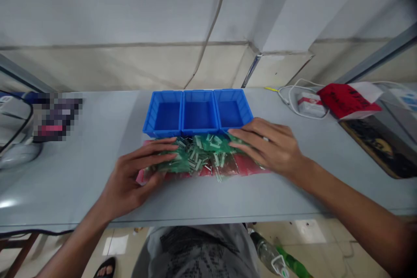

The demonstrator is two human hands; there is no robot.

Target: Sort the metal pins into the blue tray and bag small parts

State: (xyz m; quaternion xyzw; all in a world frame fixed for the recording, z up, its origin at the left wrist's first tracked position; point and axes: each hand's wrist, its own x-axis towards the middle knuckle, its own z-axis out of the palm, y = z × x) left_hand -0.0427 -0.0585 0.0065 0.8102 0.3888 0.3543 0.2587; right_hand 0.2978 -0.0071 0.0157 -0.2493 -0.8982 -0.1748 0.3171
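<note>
A heap of small pale and metallic pieces [195,158] lies in and on green plastic bags [213,142] near the middle of the table. Pink plastic bags [249,164] show underneath. My left hand [135,178] rests on the left end of this pile, its fingers stretched out over the green plastic. From the other side my right hand [272,145] lies across the right end, fingers extended and thumb hidden. Neither hand visibly grips anything. Directly behind the bags stand three blue bins side by side: the left bin [150,115], the middle bin [199,131] and the right bin [247,106].
Right on the grey table [208,204] are a white cable [293,89], a small red-and-white box [310,104], a red packet [347,99] and a dark flat item [378,147]. A blurred-out item [58,117] sits left. Bottles [270,254] lie on the floor.
</note>
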